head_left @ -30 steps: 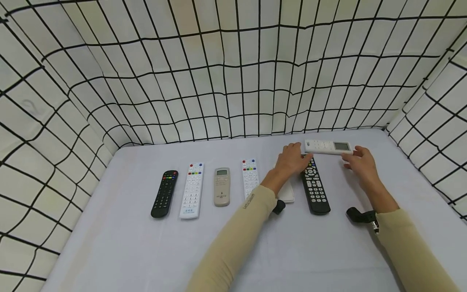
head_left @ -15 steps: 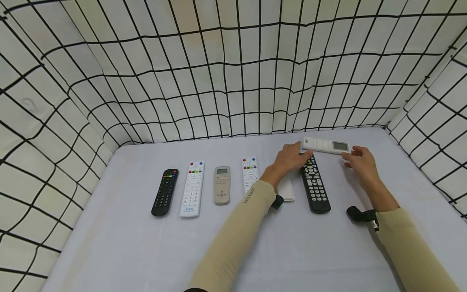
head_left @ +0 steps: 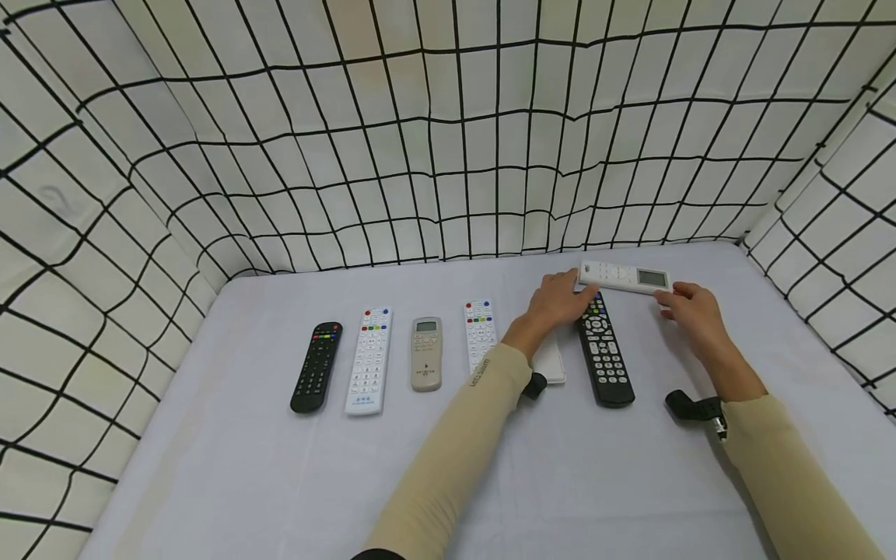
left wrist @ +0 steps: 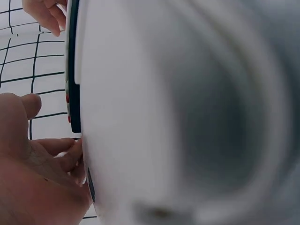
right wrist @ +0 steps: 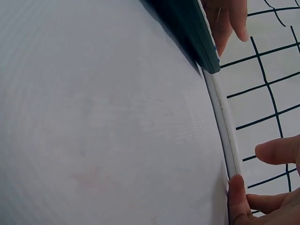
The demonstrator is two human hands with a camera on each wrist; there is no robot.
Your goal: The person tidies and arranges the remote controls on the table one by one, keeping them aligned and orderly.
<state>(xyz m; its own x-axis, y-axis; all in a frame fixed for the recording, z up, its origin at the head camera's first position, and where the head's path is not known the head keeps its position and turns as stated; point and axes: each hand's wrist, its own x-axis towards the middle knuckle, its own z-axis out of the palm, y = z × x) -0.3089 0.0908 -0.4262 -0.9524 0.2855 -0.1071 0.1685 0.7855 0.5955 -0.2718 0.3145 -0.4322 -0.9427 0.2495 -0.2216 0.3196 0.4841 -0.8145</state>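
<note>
Crosswise at the back right lies a white remote control point(head_left: 619, 275) with a grey display at its right end. My left hand point(head_left: 553, 302) is at its left end, with the thumb over the top of a black remote control point(head_left: 606, 359). At the display end, my right hand point(head_left: 691, 315) touches the white remote with its fingers. In the right wrist view, a fingertip point(right wrist: 237, 185) meets the end of the white remote while the thumb stands apart. In the left wrist view, my left thumb point(left wrist: 30, 105) is raised and the other fingers reach down by the white cloth.
Left of my hands lie a black remote point(head_left: 316, 368), a white remote point(head_left: 369, 362), a beige remote point(head_left: 426, 354) and another white remote point(head_left: 479, 323). My left forearm partly covers that last one and a flat white item point(head_left: 551, 362). Black netting point(head_left: 497, 163) encloses the table.
The white remote with the display has shifted slightly left, and its left end has swung a little away from me. Both hands have stayed nearly in place.
</note>
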